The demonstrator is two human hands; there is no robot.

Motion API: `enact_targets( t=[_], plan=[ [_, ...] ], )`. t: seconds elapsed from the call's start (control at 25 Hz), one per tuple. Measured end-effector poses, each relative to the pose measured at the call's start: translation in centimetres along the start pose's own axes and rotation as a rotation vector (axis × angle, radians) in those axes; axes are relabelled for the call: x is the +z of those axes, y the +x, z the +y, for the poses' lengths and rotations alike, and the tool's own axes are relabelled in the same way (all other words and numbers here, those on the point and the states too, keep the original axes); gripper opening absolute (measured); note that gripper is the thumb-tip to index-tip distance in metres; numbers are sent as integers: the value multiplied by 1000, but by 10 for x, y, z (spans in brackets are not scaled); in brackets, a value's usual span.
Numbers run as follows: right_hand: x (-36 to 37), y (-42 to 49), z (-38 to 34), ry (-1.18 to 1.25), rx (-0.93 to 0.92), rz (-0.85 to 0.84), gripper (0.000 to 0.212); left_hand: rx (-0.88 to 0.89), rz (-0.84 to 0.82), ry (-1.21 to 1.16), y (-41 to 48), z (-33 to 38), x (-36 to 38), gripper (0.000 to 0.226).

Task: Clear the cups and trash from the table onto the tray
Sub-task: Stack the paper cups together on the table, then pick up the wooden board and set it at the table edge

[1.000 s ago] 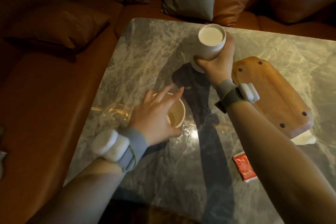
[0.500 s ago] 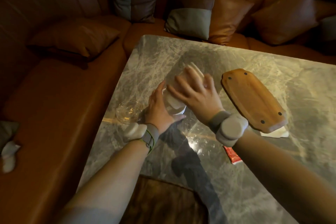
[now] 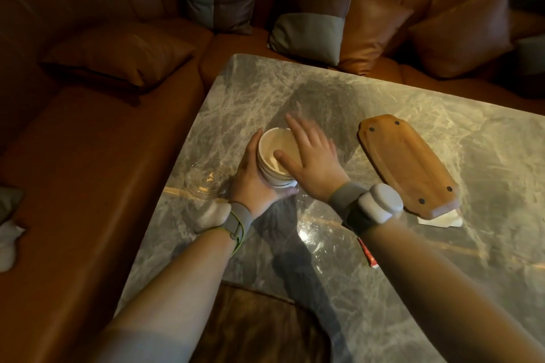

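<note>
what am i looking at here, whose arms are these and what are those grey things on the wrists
This is one picture from a camera worn on a person's head, looking down at their own two bare hands. The grey lumps are bands strapped to the wrists. The left hand grips a stack of paper cups on the marble table; the right hand rests open on top. Left of the cups lies a clear plastic lid. To the right sits a wooden tray, underside up, over a napkin. A red packet peeks out by the right forearm.

A grey marble table (image 3: 413, 244) fills a dimly lit corner, wrapped on two sides by a brown leather sofa (image 3: 88, 156) strewn with brown and grey cushions (image 3: 306, 35).
</note>
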State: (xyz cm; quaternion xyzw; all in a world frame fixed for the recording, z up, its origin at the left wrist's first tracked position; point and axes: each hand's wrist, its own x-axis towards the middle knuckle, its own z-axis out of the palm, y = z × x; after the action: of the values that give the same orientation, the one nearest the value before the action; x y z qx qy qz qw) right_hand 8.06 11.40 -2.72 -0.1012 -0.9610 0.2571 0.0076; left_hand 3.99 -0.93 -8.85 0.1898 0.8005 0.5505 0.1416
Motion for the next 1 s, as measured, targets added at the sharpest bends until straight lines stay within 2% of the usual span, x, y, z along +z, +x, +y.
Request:
enact_targets(
  t=[0.08,0.16,0.28,0.36,0.44,0.52,0.6,0.68,0.72,0.8,0.88,0.92,1.0],
  plan=[
    [14,1,5,50,31,-69,65,-5,6,-16,0,-4,1,123],
    [22,3,6,14,23,-34,64,-58,12,-66,0,-1,-1,121],
    [23,3,5,-21,64,-34,65,-168,-78,-142,-3,6,-5,124],
    [20,2,2,-9,97,-68,64,-246,-216,-7,0,14,-18,132],
    [14,1,3,49,132,-2,61,-341,-365,249,10,29,-36,135],
    [-2,0,10,128,201,200,51,-347,-414,339,21,53,-51,116],
    [-24,-2,31,38,277,327,40,-263,-241,312,30,80,-51,75],
    [-41,-5,58,-114,326,292,34,-143,-41,339,35,99,-40,49],
    [-52,-7,79,-171,362,273,33,-73,-29,403,40,109,-24,43],
    [-65,-9,115,-214,456,213,34,-22,-107,492,47,122,8,35],
    [-77,-12,151,-218,578,152,39,-75,-220,440,57,131,49,13],
    [-81,-13,169,-226,633,125,42,-131,-267,402,63,131,71,13],
    [-83,-17,196,-242,717,88,46,-257,-348,372,68,127,105,32]
  ],
)
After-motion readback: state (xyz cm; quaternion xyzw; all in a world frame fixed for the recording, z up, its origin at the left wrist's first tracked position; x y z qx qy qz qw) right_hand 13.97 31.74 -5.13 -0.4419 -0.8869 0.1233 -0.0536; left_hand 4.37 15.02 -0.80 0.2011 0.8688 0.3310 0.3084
